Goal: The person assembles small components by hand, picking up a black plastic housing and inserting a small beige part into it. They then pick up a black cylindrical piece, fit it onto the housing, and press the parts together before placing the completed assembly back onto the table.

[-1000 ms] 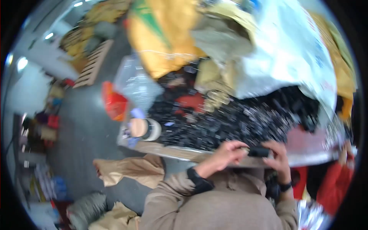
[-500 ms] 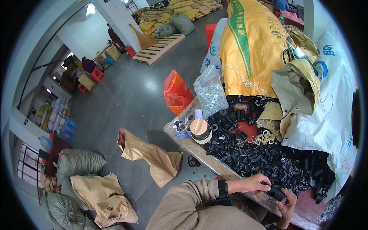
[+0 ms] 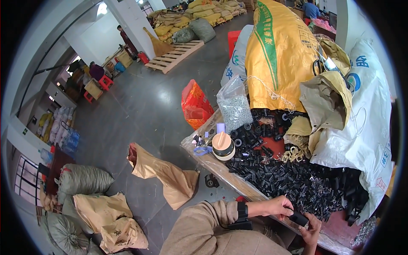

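Grey floor (image 3: 161, 102) stretches away behind a crowded workbench (image 3: 250, 185), where a worker holds a short black cylinder (image 3: 298, 219) between two bare hands above the bench's near edge, just in front of a heap of black parts (image 3: 276, 177). Left-hand (image 3: 279, 206) thumb and fingertips are pinched together on the cylinder's left end; whether they also grip some smaller piece cannot be told. The right hand (image 3: 312, 229) is curled around the other end, thumb and fingers parted only by the cylinder's width. Judging by its matte look, the cylinder is probably moulded plastic: light, stiff and unlikely to crack, though its smooth, round side could roll or slip under a loose touch. Best hold would seem to be around the side toward the right end, thumb opposite the fingers. A yellow sack (image 3: 282, 55) and a white sack (image 3: 367, 114) rise beyond the heap.
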A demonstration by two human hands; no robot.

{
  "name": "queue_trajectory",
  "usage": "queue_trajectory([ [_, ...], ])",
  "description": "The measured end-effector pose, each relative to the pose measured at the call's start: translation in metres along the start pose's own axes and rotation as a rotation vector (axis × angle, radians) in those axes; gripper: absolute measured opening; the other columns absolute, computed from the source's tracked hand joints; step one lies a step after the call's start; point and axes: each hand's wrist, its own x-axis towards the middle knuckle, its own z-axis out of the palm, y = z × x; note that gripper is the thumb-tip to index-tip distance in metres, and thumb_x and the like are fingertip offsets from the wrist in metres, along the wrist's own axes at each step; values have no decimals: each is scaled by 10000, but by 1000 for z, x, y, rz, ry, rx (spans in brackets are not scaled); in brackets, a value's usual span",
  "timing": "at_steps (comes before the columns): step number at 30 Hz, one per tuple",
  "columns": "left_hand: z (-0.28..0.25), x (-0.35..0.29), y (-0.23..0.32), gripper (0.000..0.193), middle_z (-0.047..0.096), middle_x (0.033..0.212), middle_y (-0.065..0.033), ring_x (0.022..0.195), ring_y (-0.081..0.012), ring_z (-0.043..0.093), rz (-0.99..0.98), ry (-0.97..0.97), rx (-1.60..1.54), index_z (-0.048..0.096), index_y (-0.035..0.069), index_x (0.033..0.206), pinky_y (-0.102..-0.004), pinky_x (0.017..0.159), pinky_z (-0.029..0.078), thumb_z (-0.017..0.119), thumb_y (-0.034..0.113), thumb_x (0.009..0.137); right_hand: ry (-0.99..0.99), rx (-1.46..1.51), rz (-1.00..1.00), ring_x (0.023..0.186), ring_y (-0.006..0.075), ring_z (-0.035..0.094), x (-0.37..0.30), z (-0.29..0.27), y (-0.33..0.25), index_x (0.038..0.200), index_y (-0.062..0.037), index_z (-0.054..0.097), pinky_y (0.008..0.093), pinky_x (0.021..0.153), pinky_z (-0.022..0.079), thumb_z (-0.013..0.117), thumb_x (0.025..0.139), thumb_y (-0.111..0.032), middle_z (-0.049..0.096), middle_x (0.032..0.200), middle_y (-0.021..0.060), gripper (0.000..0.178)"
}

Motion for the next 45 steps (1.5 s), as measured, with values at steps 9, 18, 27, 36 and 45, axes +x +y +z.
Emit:
queue_trajectory([
  [9, -11, 1, -12, 205, 567, 701, -14, 556, -65, 528, -73, -59, -290, 570, 22, 898, -180, 510, 450, 588, 193, 788, 93, 98, 14, 760, 159, 522, -3, 11, 14, 979, 32, 547, 255, 696, 399, 713, 632, -318, 567, 845, 98, 520],
  [18, -11, -2, -9, 192, 571, 698, -21, 576, -74, 536, -100, -52, -370, 574, 28, 888, -184, 515, 457, 584, 193, 791, -1, 85, 40, 889, 222, 519, -3, 4, 3, 1050, 17, 514, 300, 764, 401, 679, 679, -186, 551, 980, 134, 454],
  [27, -6, -7, 3, 190, 547, 676, -28, 529, -87, 534, -5, -72, -81, 558, -13, 875, -200, 509, 470, 577, 156, 788, -129, -27, 96, 884, 230, 540, 4, -9, -11, 997, 37, 540, 308, 780, 406, 661, 701, -155, 576, 962, 145, 373],
  [36, -10, -6, 3, 203, 559, 718, -31, 539, -73, 536, -76, -124, 20, 557, -11, 925, -184, 489, 456, 546, 149, 800, -214, 0, -41, 867, 224, 545, 15, -11, -7, 999, 42, 535, 300, 762, 414, 655, 705, -182, 576, 957, 142, 389],
  [45, -16, 0, -3, 210, 562, 736, -34, 565, -73, 549, -2, -9, -100, 542, -7, 939, -189, 520, 469, 562, 147, 797, -141, -79, 58, 887, 211, 537, 12, -6, -9, 997, 44, 535, 298, 766, 415, 651, 708, -189, 576, 951, 143, 389],
])
